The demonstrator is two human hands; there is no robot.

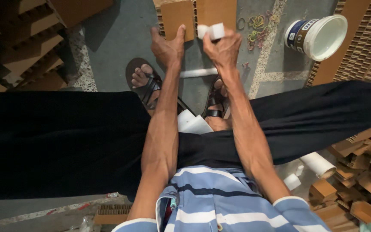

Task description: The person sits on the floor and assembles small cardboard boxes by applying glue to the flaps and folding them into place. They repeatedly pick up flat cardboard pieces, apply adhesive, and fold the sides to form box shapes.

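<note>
The right hand [223, 48] has its fingers clamped on a small white roll [211, 31], short and cylindrical, held above the floor [121, 34] just right of a brown corrugated cardboard piece [177, 19]. The left hand [167, 45] rests on that cardboard piece with its fingers together, flat against its lower edge. A second cardboard piece [216, 12] stands just beside the first. Toward the floor's far right edge a white plastic bucket [318, 36] lies tipped on its side, its inside bare white. Coloured rubber bands [258, 26] lie scattered between it and the cardboard.
</note>
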